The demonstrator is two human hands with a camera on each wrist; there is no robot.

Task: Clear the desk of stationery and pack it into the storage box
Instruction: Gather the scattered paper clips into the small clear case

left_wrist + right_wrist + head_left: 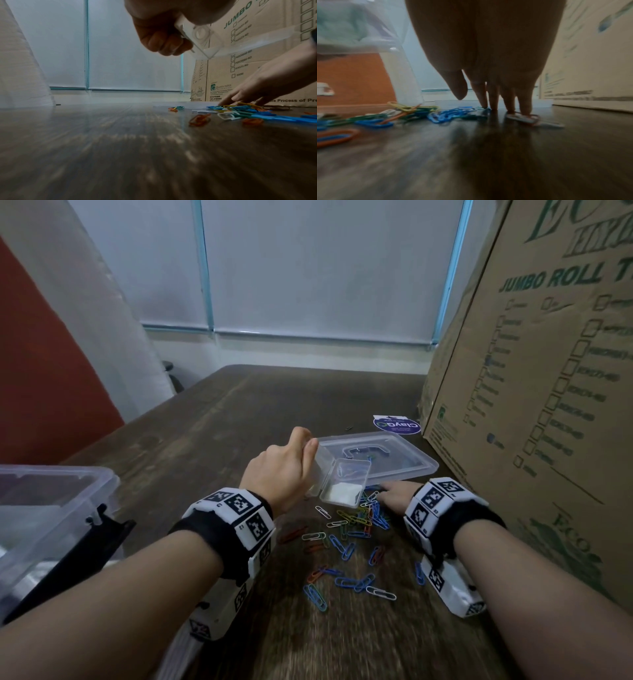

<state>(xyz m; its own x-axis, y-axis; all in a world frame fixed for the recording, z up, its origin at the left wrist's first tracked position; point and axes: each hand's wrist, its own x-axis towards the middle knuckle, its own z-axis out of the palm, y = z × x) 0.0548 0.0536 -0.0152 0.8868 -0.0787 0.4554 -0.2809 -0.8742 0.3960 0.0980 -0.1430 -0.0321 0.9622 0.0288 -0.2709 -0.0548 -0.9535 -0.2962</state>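
Note:
Several coloured paper clips (356, 522) lie scattered on the dark wooden desk (239, 412). My left hand (284, 470) grips a small clear hinged case (342, 482), open and tilted just above the far end of the pile. In the left wrist view the left hand (161, 36) pinches the case (202, 39) by its edge. My right hand (397, 494) lies low on the desk right of the case. Its straight fingertips (527, 106) press on clips (445, 115), one white and red clip (522, 117) right under them. The clear storage box (51, 508) stands at the left edge.
A clear lid (394, 453) lies flat just behind the case. A round purple label (397, 425) sits beyond it. A tall cardboard carton (531, 405) walls off the right side, close to my right hand. A window blind hangs behind the desk.

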